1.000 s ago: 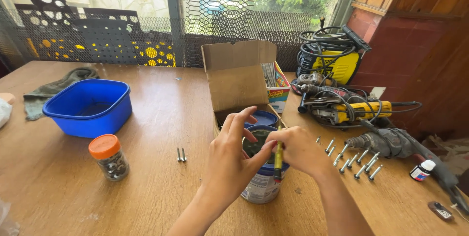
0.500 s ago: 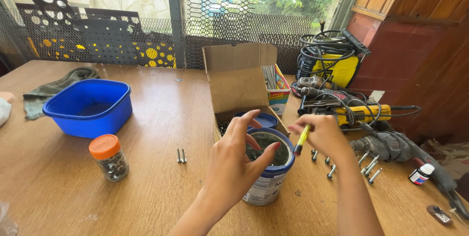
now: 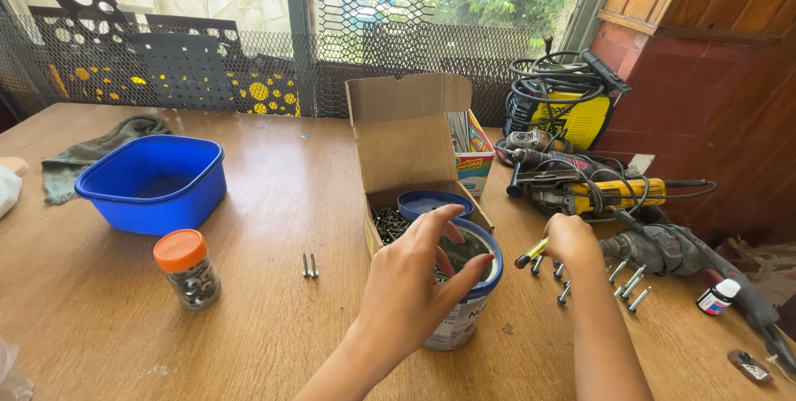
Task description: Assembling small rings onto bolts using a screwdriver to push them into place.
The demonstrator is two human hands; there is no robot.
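Left hand [image 3: 414, 285] over open tin [image 3: 464, 301] at near centre of desk [image 3: 274, 194], fingers spread and curled, fingertips at rim, gripping nothing visible; tin holds dark small hardware; right hand [image 3: 572, 239] just right of tin, closed around yellow-handled screwdriver [image 3: 531, 253], dark tip pointing left toward tin; loose bolts [image 3: 626, 281] on desk right of that hand; open cardboard box [image 3: 410, 160] of screws just behind tin, blue lid [image 3: 431, 202] on it; blue tub [image 3: 153, 181] far left; orange-capped jar [image 3: 186, 268] near left; two bolts [image 3: 309, 265] between jar and box; power tools [image 3: 597, 189] far right.

Left hand [image 3: 406, 293] hides most of tin [image 3: 464, 318] contents; yellow tool [image 3: 531, 252] handle buried in right hand [image 3: 572, 239].
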